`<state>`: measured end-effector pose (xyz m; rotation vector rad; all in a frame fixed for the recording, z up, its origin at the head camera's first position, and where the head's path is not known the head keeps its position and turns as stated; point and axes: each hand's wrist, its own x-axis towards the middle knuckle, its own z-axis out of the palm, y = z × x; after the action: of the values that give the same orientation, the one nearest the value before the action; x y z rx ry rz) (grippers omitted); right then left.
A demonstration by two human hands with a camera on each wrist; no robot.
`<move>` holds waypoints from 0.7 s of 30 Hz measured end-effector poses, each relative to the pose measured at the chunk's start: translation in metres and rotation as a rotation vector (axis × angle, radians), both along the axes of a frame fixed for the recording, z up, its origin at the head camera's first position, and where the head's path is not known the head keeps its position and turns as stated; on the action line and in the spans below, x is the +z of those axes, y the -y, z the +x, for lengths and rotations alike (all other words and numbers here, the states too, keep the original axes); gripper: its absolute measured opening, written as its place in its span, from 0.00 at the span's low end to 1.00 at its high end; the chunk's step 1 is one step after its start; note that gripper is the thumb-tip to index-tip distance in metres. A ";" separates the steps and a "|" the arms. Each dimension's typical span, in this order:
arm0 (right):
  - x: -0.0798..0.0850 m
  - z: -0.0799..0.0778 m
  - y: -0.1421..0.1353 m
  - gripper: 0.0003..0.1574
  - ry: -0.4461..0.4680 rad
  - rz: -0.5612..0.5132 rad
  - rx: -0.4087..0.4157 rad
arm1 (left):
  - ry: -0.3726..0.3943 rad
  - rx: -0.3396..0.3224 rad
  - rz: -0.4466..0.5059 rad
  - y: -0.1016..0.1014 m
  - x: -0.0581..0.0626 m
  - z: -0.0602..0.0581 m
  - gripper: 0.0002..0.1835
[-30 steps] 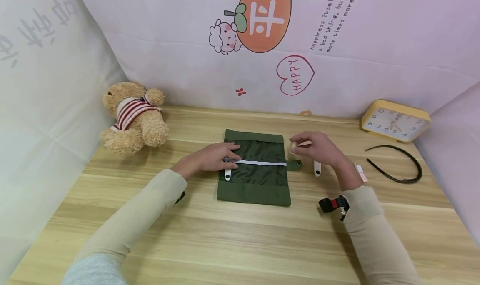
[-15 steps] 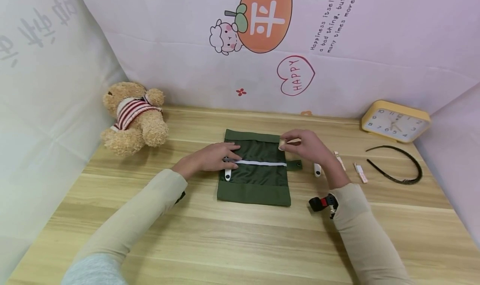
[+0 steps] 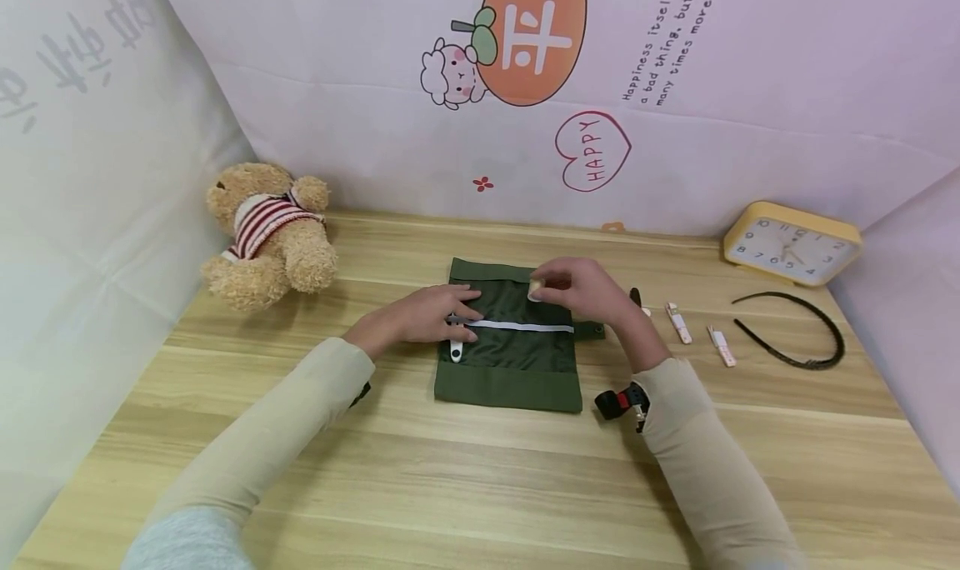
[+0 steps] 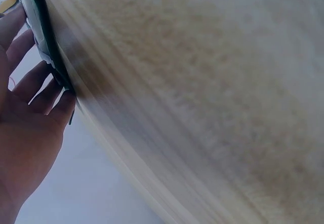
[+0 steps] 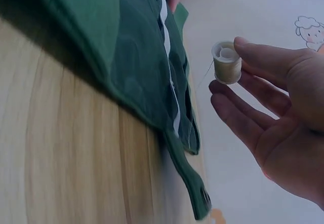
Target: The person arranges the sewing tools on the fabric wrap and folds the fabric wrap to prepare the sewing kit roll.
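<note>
A green fabric roll-up case [image 3: 507, 387] lies unfolded on the wooden table, a white elastic band [image 3: 525, 327] running across its middle. My left hand [image 3: 435, 313] rests on the case's left edge, fingers spread over a white tool with a dark dot [image 3: 456, 350] at the band; the hand hides part of it. Over the upper right of the case, my right hand [image 3: 588, 289] pinches a small spool of pale thread [image 5: 227, 68] between thumb and fingers. A loose thread end hangs from the spool in the right wrist view. A snap tab [image 3: 589, 331] sticks out from the case's right side.
Right of the case lie a partly hidden black-and-white item [image 3: 636, 297], two small pale folded strips [image 3: 678, 323] and a black headband [image 3: 832, 328]. A yellow clock [image 3: 793, 242] stands at the back right. A teddy bear [image 3: 270, 237] sits at the back left.
My right hand has moved left with the thread spool, from beside the case to above it, uncovering the pale strips on the table. The left hand has stayed in place.
</note>
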<state>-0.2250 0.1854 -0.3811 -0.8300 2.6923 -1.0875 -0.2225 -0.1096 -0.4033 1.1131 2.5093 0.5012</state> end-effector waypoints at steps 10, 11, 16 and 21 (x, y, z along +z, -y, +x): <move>-0.002 -0.008 0.017 0.22 0.021 -0.003 0.002 | -0.002 -0.019 -0.048 0.001 0.000 0.001 0.36; -0.002 -0.009 0.019 0.22 0.025 -0.008 0.007 | -0.003 -0.022 -0.048 0.001 0.001 0.002 0.36; -0.003 -0.012 0.028 0.22 0.047 -0.037 0.021 | -0.007 -0.027 -0.053 0.001 0.002 0.003 0.36; -0.007 -0.015 0.035 0.24 0.061 -0.039 0.038 | -0.016 -0.028 -0.059 0.001 0.001 0.003 0.36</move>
<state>-0.2401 0.1501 -0.3879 -0.8364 2.6027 -1.1414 -0.2192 -0.1109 -0.4019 1.1326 2.5012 0.4100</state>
